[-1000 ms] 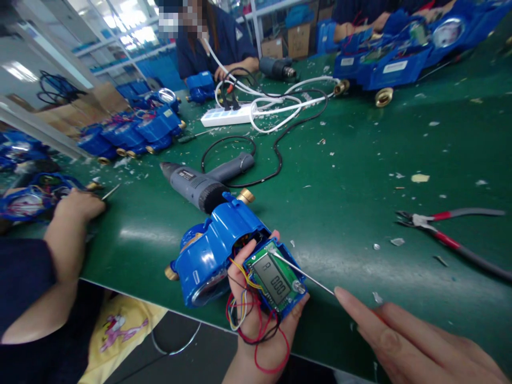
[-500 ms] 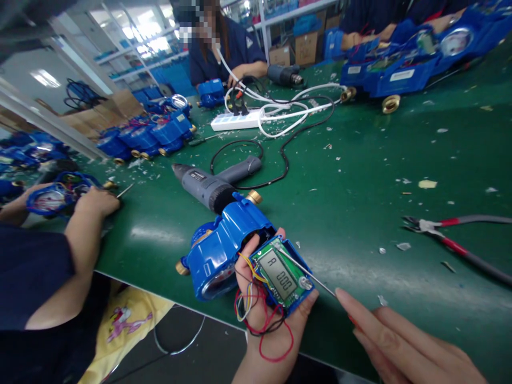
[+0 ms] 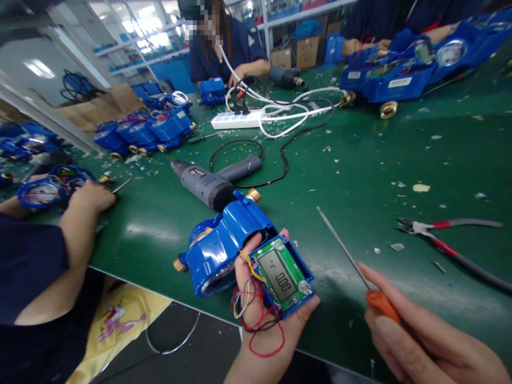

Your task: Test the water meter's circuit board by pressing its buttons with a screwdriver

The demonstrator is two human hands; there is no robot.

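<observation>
My left hand is closed under a blue module with a green circuit board and an LCD screen; red, yellow and black wires hang from it over my palm. The wires lead into a blue water meter body with brass fittings, lying at the table's near edge. My right hand grips a screwdriver with an orange handle. Its thin shaft points up and left, with the tip in the air above the table, clear of the board.
A grey heat gun lies behind the meter on the green table. Red-handled pliers lie at right. A white power strip and cables sit further back. Co-workers with blue meters sit left and across. Plastic scraps litter the surface.
My right hand has drawn back to the right and lifted the screwdriver; its tip, which lay on the board's screw, now points up, away from the module. The orange handle has come into sight.
</observation>
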